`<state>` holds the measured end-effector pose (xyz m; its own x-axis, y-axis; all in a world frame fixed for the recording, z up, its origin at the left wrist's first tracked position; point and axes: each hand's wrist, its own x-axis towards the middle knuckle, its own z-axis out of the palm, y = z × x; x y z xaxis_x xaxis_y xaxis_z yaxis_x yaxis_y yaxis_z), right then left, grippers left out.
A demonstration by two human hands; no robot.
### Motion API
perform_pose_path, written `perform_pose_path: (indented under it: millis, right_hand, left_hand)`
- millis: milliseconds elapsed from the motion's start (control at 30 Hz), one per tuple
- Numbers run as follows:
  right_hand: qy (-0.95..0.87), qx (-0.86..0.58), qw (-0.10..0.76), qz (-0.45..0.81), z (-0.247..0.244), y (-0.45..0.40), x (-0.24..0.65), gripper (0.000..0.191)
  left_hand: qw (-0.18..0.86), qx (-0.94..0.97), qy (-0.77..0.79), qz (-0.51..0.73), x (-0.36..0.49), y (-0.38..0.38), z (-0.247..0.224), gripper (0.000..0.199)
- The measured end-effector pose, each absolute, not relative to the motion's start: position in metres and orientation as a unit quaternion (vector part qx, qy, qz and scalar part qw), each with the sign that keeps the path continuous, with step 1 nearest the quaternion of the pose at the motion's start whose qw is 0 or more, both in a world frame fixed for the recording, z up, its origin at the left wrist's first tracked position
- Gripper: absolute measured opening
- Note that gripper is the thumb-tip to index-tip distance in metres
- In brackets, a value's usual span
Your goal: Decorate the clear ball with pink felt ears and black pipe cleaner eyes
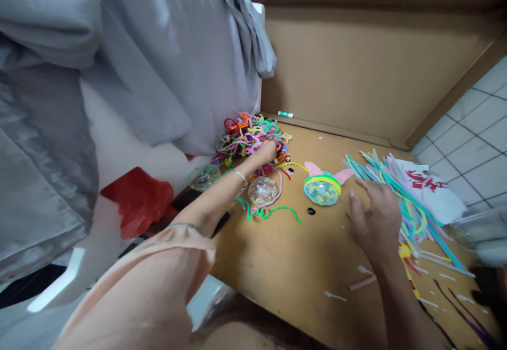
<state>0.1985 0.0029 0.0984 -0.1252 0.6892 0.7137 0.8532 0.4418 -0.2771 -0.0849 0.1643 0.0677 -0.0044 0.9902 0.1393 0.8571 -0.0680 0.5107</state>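
My left hand [269, 151] reaches into a heap of curled, many-coloured pipe cleaners [233, 147] at the back of the table. Its fingers are hidden there. My right hand [376, 213] is held over the table with thumb and forefinger apart and nothing visible between them. Just left of it lies a round clear craft piece [322, 190] with a yellow, green and blue pipe-cleaner rim and two pink ears. A second clear round piece [262, 190], partly edged in lilac, lies in front of the heap. Near them are a green curled pipe cleaner [279, 210] and a black oval bit [311, 211].
Straight pastel pipe cleaners [415, 197] lie at the right, partly over a white bag [439, 189] with red print. A glue stick [285, 114] rests by the upright brown board [356, 70]. Grey cloth [178, 49] hangs at the left above a red plastic piece [142, 199].
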Motion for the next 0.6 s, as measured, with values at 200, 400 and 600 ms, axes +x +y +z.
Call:
perform_pose_path:
  millis: [200,400,600]
  right_hand:
    - [-0.744,-0.536,0.341,-0.207,0.117,0.029,0.191,0.029]
    - [-0.808,-0.469,0.336,-0.122,0.14,0.069,0.166,0.025]
    - [-0.791,-0.469,0.391,-0.022,0.129,0.084,0.166,0.026]
  left_hand:
    - [0.121,0.634,0.74,0.189,-0.063,0.201,0.051,0.023]
    - [0.146,0.619,0.74,0.221,-0.064,0.213,0.045,0.035]
    - [0.196,0.586,0.714,0.33,-0.104,0.204,0.059,0.023]
